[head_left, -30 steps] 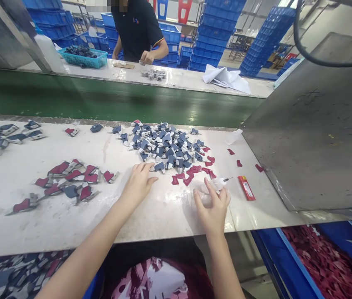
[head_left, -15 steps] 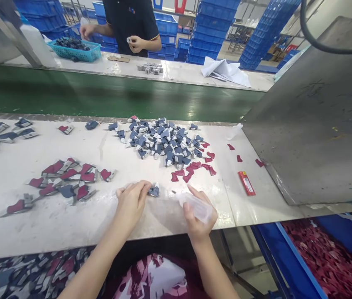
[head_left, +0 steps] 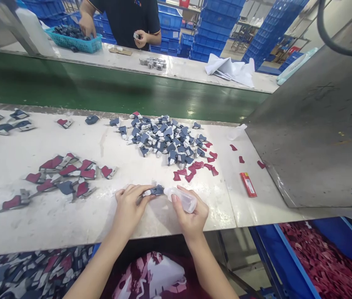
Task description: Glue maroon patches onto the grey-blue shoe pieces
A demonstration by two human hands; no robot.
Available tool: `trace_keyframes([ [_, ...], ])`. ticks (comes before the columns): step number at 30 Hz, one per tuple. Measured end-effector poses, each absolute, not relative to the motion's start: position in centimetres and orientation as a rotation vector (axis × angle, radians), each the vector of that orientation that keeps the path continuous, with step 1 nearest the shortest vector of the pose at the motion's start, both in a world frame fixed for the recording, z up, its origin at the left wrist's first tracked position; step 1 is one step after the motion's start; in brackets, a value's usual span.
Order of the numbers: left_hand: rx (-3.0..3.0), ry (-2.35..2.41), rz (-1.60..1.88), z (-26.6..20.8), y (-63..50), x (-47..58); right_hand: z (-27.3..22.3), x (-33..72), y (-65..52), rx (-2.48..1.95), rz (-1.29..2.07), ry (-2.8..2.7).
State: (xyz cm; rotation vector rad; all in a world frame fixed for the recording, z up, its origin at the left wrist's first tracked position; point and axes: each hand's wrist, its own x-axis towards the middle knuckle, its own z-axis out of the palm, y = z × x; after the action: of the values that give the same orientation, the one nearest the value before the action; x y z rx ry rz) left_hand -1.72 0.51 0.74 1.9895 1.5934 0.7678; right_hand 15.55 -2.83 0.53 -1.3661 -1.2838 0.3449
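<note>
Far left of the scuffed white tabletop [head_left: 85, 224], angular maroon-faced pieces [head_left: 67, 170] lie in a loose, overlapping heap. Now the left hand [head_left: 129, 205], fingertips pinching a small navy-and-pale piece [head_left: 157, 189], smooth and notched, close to the near edge. Beyond it, a jumbled mound of navy-and-white parts [head_left: 168, 139]! And here's the translucent, soft-sided bottle [head_left: 184, 202], wrapped in the right hand [head_left: 194, 214], its nozzle right at the piece; contact, I can't tell. Thin, curved maroon slips [head_left: 197, 165] scatter behind, then a glossy red packet [head_left: 248, 185] and a scratched metal panel [head_left: 313, 124].
</note>
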Motion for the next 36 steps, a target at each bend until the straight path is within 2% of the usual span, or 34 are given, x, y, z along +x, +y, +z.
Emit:
trace_keyframes([
  [20, 2.010, 1.615, 0.746, 0.5, 0.5, -1.7, 0.4, 15.7, -3.1, -1.419, 0.270, -1.267],
  [36, 1.960, 1.618, 0.729, 0.8, 0.5, -1.6, 0.4, 15.3, -4.0, -1.401, 0.343, -1.132],
])
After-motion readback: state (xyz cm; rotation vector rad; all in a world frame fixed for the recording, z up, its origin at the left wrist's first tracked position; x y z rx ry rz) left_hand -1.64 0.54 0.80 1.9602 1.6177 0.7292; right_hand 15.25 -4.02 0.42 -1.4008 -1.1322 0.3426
